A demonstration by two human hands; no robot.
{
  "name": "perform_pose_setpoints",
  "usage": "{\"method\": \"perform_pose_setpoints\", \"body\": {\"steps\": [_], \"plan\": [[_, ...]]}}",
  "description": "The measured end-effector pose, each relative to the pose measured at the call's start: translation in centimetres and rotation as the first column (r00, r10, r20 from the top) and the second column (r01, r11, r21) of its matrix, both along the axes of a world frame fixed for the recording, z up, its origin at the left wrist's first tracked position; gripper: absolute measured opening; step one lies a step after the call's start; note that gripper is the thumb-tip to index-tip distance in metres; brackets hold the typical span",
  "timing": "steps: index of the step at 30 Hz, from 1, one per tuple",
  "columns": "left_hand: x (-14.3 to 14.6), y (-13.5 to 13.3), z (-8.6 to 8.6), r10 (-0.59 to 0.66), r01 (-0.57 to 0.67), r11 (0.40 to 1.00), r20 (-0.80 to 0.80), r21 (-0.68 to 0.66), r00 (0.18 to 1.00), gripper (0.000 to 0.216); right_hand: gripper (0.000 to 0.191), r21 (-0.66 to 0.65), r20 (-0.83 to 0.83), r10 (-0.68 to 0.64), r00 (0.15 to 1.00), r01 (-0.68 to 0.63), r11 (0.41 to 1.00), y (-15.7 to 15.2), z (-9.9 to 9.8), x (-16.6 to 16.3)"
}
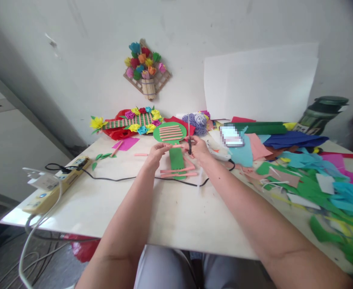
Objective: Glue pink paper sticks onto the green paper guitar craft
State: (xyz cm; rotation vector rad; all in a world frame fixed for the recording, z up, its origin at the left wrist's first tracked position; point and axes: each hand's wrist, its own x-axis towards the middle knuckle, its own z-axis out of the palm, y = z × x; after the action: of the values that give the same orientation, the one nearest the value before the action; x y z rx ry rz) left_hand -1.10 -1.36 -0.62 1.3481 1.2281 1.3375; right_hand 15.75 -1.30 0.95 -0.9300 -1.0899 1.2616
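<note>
A thin pink paper strip (176, 146) is pinched in my left hand (159, 153), above a green paper cutout. My right hand (198, 146) grips a pair of scissors (189, 138) with dark handles, blades pointing away from me, close by the strip's right end. Beneath both hands lies the green cutout (176, 159), with a round head and a rectangular neck. Several pink strips (169, 132) sit in rows on its round part. More loose pink strips (179, 174) cross its lower end. One short pink piece (141, 154) rests left of my left hand.
A power strip (58, 184) lies at the left, its black cord (119, 179) crossing the table to a white glue gun (220, 155). Paper scraps (303, 180) cover the right side. A decorated paper guitar (134, 120), purple yarn (194, 123), a phone (231, 135) and a bottle (322, 114) stand or lie behind.
</note>
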Motion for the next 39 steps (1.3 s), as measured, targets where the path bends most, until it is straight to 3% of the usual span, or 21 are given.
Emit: {"method": "perform_pose_setpoints", "body": {"steps": [7, 11, 15, 21, 28, 33, 39], "plan": [[-1.0, -0.3, 0.5, -0.135, 0.112, 0.985, -0.181, -0.132, 0.974, 0.034, 0.039, -0.041, 0.094, 0.0, 0.996, 0.004, 0.999, 0.2, -0.6, 0.4], [-1.7, -0.5, 0.7, -0.254, 0.202, 0.944, -0.182, -0.26, 0.95, 0.034, 0.035, -0.092, 0.18, 0.017, 0.984, -0.001, 0.996, 0.2, -0.7, 0.8], [-2.0, -0.5, 0.6, -0.343, 0.285, 0.91, -0.159, -0.302, 0.926, 0.032, 0.031, -0.106, 0.224, 0.053, 0.973, -0.03, 0.994, 0.4, -1.2, 1.0], [-2.2, -0.3, 0.1, -0.377, 0.3, 0.892, -0.188, -0.339, 0.907, 0.03, 0.027, -0.051, 0.323, 0.122, 0.939, -0.111, 0.993, 1.0, -2.0, 1.2], [-2.5, 0.0, -0.1, -0.398, 0.271, 0.868, -0.257, -0.415, 0.881, 0.032, 0.02, -0.119, 0.397, 0.343, 0.851, -0.323, 0.939, 0.9, -1.9, 1.9], [-2.3, 0.1, 0.0, -0.417, 0.263, 0.853, -0.287, -0.45, 0.862, 0.032, 0.015, -0.072, 0.505, 0.349, 0.789, -0.365, 0.928, 1.7, -2.8, 2.1], [-2.0, 0.1, 0.2, -0.433, 0.254, 0.839, -0.307, -0.481, 0.848, 0.034, 0.024, -0.044, 0.605, 0.339, 0.72, -0.395, 0.918, 1.8, -2.6, 2.2]]}}
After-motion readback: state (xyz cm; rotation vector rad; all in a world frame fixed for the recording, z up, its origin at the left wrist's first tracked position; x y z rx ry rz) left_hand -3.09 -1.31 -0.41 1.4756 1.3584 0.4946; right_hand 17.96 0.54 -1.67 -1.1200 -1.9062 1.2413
